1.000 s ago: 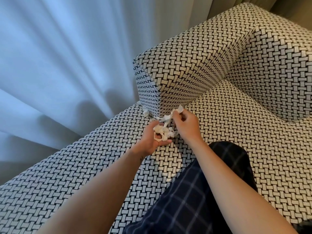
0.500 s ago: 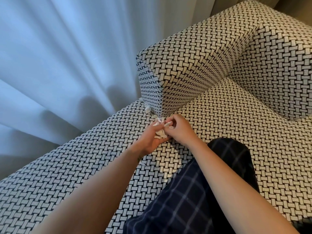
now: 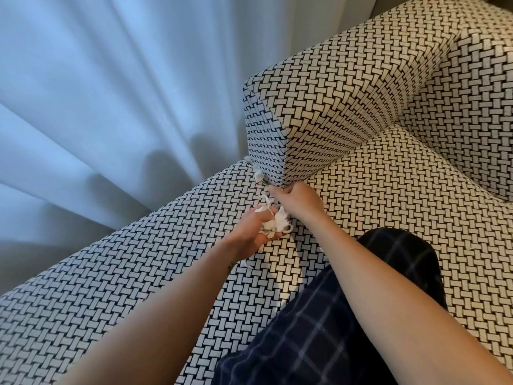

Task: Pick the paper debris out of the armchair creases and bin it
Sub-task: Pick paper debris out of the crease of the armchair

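Observation:
My left hand (image 3: 254,232) is cupped palm-up over the seat and holds a wad of white paper scraps (image 3: 274,225). Just above it, my right hand (image 3: 298,197) pinches at the foot of the armrest block (image 3: 333,112), where it meets the seat of the woven black-and-white armchair (image 3: 402,204). Whether its fingertips grip a scrap is hidden. More white paper bits (image 3: 258,176) stick out of the crease on the block's left side. One small scrap (image 3: 245,263) lies on the fabric under my left wrist.
A pale blue-white curtain (image 3: 111,107) hangs close along the chair's left side. My knee in dark checked trousers (image 3: 374,301) rests on the seat. The chair's back (image 3: 477,93) rises at the right. No bin is in view.
My right hand dropped its strip into the left hand's wad, then moved up to the crease at the armrest's foot. The left hand opened again beneath it.

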The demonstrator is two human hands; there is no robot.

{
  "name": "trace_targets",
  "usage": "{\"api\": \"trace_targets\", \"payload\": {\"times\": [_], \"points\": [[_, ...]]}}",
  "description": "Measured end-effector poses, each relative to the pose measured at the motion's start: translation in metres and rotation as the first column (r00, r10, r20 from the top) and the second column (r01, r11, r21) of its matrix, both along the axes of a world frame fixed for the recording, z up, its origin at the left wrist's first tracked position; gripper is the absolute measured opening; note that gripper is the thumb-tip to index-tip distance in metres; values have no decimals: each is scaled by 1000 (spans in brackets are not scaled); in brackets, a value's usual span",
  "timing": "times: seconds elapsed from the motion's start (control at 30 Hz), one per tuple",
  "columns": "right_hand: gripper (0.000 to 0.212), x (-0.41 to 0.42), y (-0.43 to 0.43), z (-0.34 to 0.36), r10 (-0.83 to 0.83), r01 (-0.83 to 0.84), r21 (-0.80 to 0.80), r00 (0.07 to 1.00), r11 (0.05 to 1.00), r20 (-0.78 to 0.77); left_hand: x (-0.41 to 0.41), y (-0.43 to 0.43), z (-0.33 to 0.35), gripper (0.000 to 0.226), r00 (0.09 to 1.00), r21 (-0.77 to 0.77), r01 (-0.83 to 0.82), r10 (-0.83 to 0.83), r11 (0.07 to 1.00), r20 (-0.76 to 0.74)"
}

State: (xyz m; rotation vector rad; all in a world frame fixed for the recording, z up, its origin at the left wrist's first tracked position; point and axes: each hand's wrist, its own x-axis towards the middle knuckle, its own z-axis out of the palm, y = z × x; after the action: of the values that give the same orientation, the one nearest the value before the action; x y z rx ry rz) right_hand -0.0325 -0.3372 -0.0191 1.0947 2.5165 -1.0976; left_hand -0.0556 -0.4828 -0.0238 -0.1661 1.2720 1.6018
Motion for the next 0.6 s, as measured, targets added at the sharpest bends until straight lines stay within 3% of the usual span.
{"api": "trace_targets", "payload": {"times": [0.1, 0.17, 0.3, 0.4, 0.47, 0.6], "points": [[34, -12, -4, -6, -46, 36, 150, 997, 988, 62, -1, -1, 0, 26, 999, 7, -1, 1, 1000, 42], [26, -11, -2, -10, -67, 62, 127, 997, 990, 35, -3, -1, -2, 32, 998, -4, -17, 17, 1000, 63], [21, 6, 13, -4, -37, 20, -164, 994, 986, -100, -7, 0, -5, 36, 992, 16, -26, 23, 1000, 123], [23, 21, 21, 4, -107, 36, -467, 986, 884, -126, -7, 0, -2, 30, 993, 5, -3, 3, 1000, 120], [21, 26, 22, 8, -131, 37, -527, 981, 849, -141, -6, 2, 0, 26, 993, 4, -8, 8, 1000, 119], [17, 36, 20, 20, -71, -42, -497, 976, 867, -206, -2, 5, 0, 32, 992, 13, -49, 47, 999, 120]]}}
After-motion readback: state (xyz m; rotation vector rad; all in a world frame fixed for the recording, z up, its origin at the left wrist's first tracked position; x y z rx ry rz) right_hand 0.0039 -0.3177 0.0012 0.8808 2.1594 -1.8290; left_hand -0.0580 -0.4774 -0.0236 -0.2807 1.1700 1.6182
